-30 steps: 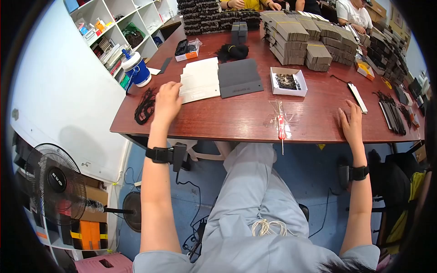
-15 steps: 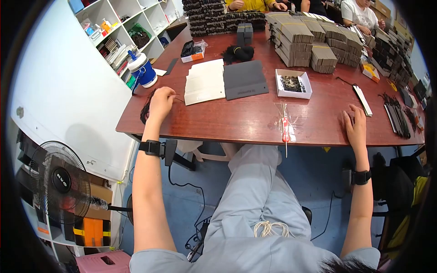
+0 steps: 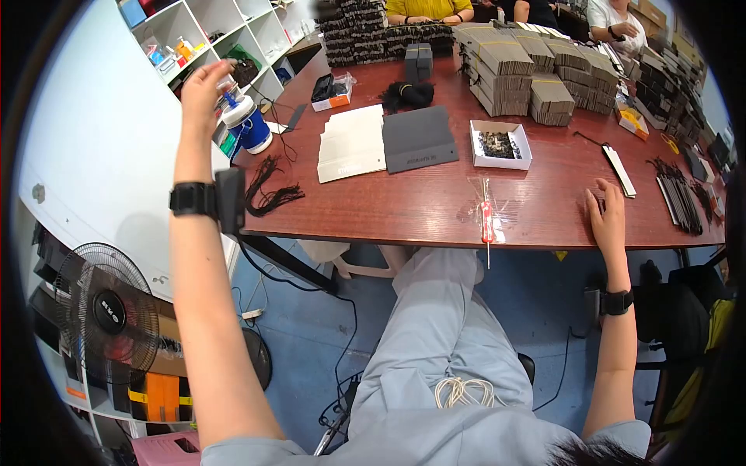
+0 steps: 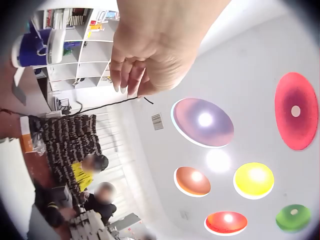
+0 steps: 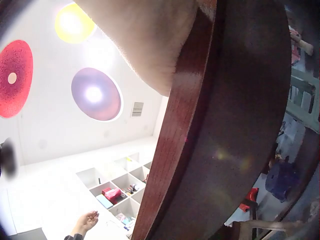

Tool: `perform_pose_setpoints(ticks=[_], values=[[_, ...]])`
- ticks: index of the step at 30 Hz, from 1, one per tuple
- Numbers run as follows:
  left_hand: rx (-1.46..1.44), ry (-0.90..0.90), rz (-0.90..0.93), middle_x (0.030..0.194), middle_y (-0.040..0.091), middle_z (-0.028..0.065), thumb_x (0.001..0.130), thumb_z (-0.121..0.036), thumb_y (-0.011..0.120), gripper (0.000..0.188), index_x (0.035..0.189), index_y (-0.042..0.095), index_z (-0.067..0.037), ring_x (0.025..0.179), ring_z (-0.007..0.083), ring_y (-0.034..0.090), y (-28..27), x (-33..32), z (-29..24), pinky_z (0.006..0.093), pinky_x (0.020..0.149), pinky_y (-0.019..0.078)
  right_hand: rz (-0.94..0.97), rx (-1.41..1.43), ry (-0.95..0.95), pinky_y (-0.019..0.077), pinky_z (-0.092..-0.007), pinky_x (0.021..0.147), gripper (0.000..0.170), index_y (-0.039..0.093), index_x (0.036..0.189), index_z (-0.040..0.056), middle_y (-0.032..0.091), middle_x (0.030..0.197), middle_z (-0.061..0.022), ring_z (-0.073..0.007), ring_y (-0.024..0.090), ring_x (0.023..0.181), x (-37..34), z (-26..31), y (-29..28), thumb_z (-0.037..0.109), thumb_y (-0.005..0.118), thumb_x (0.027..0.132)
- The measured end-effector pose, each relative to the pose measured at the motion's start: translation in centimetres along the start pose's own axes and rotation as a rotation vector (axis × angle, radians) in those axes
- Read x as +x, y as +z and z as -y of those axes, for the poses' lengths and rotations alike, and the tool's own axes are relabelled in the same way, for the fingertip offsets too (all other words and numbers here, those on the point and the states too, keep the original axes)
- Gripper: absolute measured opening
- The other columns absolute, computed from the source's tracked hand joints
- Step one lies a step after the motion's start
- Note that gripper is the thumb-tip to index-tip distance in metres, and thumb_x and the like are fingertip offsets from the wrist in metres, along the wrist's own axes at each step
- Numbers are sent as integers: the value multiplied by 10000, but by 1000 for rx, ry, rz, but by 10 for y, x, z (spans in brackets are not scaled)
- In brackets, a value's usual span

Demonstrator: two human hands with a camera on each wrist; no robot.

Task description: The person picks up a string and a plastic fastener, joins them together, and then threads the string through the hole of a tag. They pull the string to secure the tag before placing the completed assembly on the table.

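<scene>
Raised above the table's left end, the left hand pinches a thin black cord between thumb and fingers. In the left wrist view, the cord stretches away from the left hand, a short end poking past the fingertips. Below it lies a bundle of black cords on the table. White cards and dark grey cards lie side by side. On the right, the right hand rests at the table's front edge, fingers loosely bent, holding nothing visible; a white tag with black cord lies beyond it.
A blue and white jug stands at the left edge. Mid-table are a white box of small dark pieces and a red-handled tool on plastic. Grey card stacks stand behind, with people across the table. A fan is at lower left.
The left hand has lifted from the cord bundle, up and to the left, drawing out one cord. The bundle lies uncovered, more spread. The right hand has stayed in place lately.
</scene>
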State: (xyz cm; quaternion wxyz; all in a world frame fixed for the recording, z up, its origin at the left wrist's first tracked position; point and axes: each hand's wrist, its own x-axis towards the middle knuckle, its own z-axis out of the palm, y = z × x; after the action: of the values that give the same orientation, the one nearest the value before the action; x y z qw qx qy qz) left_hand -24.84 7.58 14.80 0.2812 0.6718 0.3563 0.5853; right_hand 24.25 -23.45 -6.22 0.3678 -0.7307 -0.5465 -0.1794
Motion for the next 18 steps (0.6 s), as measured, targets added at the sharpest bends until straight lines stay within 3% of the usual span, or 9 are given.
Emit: perform_pose_setpoints(ticks=[5, 9, 11, 13, 14, 15, 17, 18], values=[[-197, 43, -36, 892, 599, 59, 767, -107, 559, 159, 903, 551, -25, 851, 131, 550, -10, 41, -50, 259, 707, 463, -9, 9, 9, 382, -350, 793, 290, 468, 1032, 7, 496, 971, -148, -284, 467, 935, 0, 2, -1, 165, 523, 795], [-389, 128, 105, 948, 564, 163, 794, -38, 485, 159, 896, 510, 80, 915, 238, 552, 3, 44, -80, 299, 782, 485, -2, 21, 29, 387, -351, 783, 286, 468, 1029, 7, 498, 958, -149, -279, 475, 916, 0, 4, -2, 160, 525, 793], [-503, 72, 130, 965, 543, 212, 796, -14, 457, 165, 881, 488, 124, 949, 290, 533, 15, 38, -83, 313, 823, 473, -14, 21, 18, 389, -352, 777, 287, 469, 1026, 7, 501, 949, -152, -281, 478, 906, -1, 2, -1, 159, 528, 789], [-714, -73, 304, 963, 542, 213, 794, -10, 452, 148, 850, 489, 123, 935, 299, 538, 34, 29, -72, 308, 824, 471, -31, 13, 14, 391, -352, 771, 288, 470, 1023, 7, 504, 941, -154, -282, 482, 896, -1, 0, 0, 157, 531, 786], [-751, -65, 321, 899, 556, 199, 789, -6, 450, 130, 813, 488, 115, 861, 260, 562, 50, 16, -63, 278, 777, 484, -39, 12, 8, 392, -353, 767, 290, 471, 1019, 6, 508, 932, -156, -286, 483, 889, -1, 0, 0, 156, 537, 780], [-773, -79, 450, 796, 567, 136, 786, -20, 460, 112, 795, 504, 82, 728, 190, 559, 66, 4, -51, 246, 655, 483, -47, 8, 4, 392, -353, 764, 293, 473, 1016, 6, 511, 924, -158, -290, 485, 882, -1, 0, 1, 156, 542, 774], [-640, -140, 582, 681, 554, 52, 765, -72, 512, 85, 792, 538, 5, 583, 118, 509, 112, -48, -37, 214, 518, 410, -57, 17, -4, 389, -360, 771, 299, 477, 1007, 3, 515, 929, -157, -299, 480, 894, 0, -5, 4, 142, 556, 755], [-444, -240, 410, 667, 552, 42, 757, -92, 539, 93, 799, 538, -9, 562, 98, 501, 157, -103, -21, 212, 489, 403, -76, -5, -36, 387, -361, 779, 298, 480, 1005, 7, 516, 933, -155, -301, 477, 905, -2, -3, -4, 138, 559, 750]])
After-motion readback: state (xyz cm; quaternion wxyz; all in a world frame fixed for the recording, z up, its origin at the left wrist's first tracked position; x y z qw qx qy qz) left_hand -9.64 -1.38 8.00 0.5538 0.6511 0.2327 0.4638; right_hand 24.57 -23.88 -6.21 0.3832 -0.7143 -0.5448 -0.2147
